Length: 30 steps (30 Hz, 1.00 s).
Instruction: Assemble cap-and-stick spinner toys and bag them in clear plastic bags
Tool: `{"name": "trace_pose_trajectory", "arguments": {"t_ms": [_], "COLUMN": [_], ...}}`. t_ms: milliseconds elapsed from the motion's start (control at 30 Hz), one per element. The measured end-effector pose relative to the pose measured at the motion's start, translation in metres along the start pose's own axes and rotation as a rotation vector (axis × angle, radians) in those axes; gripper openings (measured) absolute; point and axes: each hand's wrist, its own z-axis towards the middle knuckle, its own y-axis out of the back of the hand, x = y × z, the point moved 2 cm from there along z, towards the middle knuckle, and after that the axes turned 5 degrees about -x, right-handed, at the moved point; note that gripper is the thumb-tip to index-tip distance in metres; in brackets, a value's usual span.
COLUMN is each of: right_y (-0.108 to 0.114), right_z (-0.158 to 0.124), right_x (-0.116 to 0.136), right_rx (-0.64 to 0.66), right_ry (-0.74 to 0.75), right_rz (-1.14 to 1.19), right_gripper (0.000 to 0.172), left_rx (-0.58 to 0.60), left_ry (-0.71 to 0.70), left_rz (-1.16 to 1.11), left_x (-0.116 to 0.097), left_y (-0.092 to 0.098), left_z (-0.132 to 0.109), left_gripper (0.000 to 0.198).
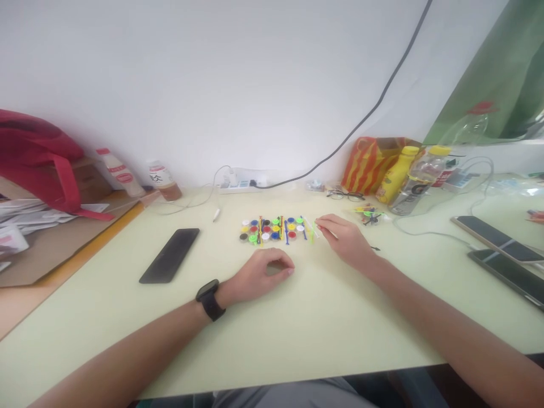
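Note:
On the pale green desk [297,328] lie rows of small coloured caps and thin coloured sticks [274,229]. My right hand [346,241] rests just right of them, fingers pinched on a thin white stick [322,228] at the rows' right end. My left hand [266,275], with a black watch on its wrist, rests on the desk in front of the rows, fingers curled loosely down; nothing shows in it.
A black phone [170,255] lies at the left. Bottles [406,178], an orange bag [368,164], glasses [345,195] and a power strip [238,186] stand along the back. Two dark devices [501,249] lie at the right, a red bag [38,158] far left.

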Motion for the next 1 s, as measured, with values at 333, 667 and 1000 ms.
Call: {"name": "trace_pose_trajectory", "arguments": {"t_ms": [333, 667, 1000], "right_y": [0.002, -0.012, -0.02], "right_z": [-0.005, -0.007, -0.009], "right_x": [0.025, 0.013, 0.014], "right_rx": [0.088, -0.038, 0.025], "right_ry": [-0.006, -0.03, -0.031], "right_rz": [0.071, 0.24, 0.279], "right_gripper": [0.039, 0.026, 0.028], "left_rx": [-0.004, -0.002, -0.001], "left_ry": [-0.015, 0.002, -0.01], "left_rz": [0.008, 0.0, 0.016], "left_x": [-0.001, 0.001, 0.001], "left_y": [0.0, -0.001, -0.001], "left_z": [0.0, -0.001, 0.0], "left_gripper": [0.009, 0.009, 0.009]}}
